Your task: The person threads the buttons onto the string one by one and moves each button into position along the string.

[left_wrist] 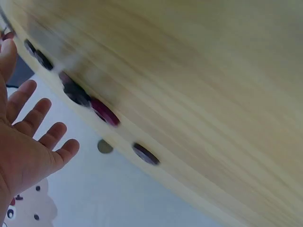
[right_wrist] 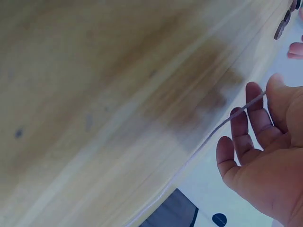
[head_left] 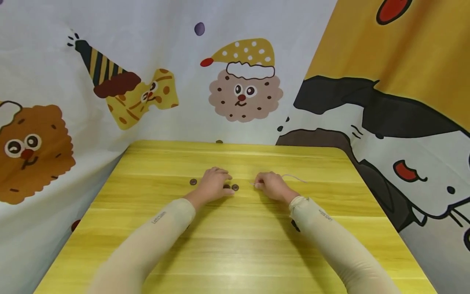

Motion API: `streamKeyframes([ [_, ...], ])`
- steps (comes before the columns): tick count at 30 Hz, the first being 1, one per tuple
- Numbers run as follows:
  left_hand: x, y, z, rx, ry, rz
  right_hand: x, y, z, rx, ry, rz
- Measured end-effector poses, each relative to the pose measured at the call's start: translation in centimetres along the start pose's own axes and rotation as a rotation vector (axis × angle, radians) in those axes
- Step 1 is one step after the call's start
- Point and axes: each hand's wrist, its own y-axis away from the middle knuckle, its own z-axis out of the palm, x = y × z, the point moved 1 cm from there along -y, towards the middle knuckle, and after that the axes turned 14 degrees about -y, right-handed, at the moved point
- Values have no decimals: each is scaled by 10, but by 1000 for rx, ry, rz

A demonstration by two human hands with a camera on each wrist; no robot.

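Observation:
My left hand (head_left: 214, 183) is spread over the table among small dark round pieces that look like buttons, its fingers loosely extended. Beside its thumb lies a dark button (head_left: 235, 187); a second button (head_left: 227, 186) is partly covered by the hand, and another button (head_left: 193, 181) sits to its left. The left wrist view has several, including a maroon button (left_wrist: 105, 112). To the right, my right hand (head_left: 271, 184) pinches a thin pale cord (right_wrist: 208, 137) between thumb and index finger. The cord's tail trails off to the right over the tabletop.
The yellow wood-grain table (head_left: 235, 253) has its back edge just beyond the hands. Behind it hangs a printed curtain (head_left: 176, 24) with cartoon figures. A dark spot (head_left: 295, 225) shows beside the right sleeve (head_left: 323, 232).

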Motion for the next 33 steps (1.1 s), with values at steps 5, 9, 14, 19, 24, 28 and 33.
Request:
streamKeyframes([
  [5,11,-10,5,-25,-40,0,-4,1,-1,3,-57,-11],
  [9,16,-16,10,-35,-79,5,-6,1,-2,5,-113,-2],
  [14,18,-19,14,-6,-59,-11,-4,0,-1,-13,-145,-16],
  [19,21,-19,13,25,20,-61,-2,0,1,-7,-190,-12],
  [24,25,-20,17,8,30,-87,-1,3,2,9,-246,19],
  [28,27,-20,19,-9,20,-92,0,5,3,11,-276,53],
  [33,27,-19,18,-7,48,-109,0,5,2,18,-299,73],
])
